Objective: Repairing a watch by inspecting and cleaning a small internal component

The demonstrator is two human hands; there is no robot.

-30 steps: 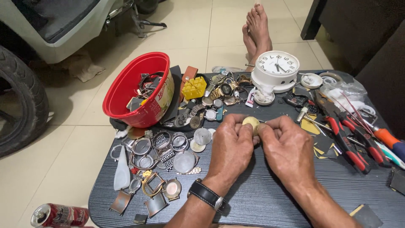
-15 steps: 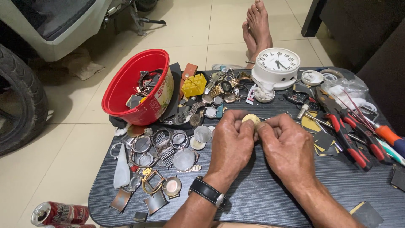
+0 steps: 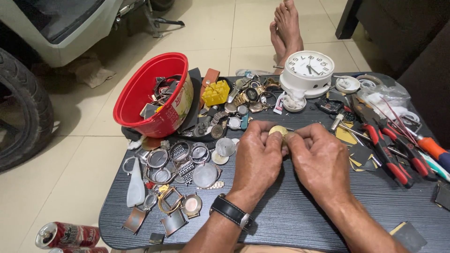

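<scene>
Both hands pinch small round gold watch case (image 3: 277, 130): left hand (image 3: 257, 157) grips rim, right hand (image 3: 318, 159) beside; light, slippery, likely fragile

A red bowl (image 3: 152, 96) of watch parts is seen at ten o'clock on the dark table (image 3: 290, 220), a white clock (image 3: 308, 70) at one o'clock, red-handled pliers (image 3: 391, 150) at three o'clock.

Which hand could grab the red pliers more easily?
Probably the right hand: the red pliers lie just beside it, while the left hand sits farther away, pinching the small round watch part.
</scene>
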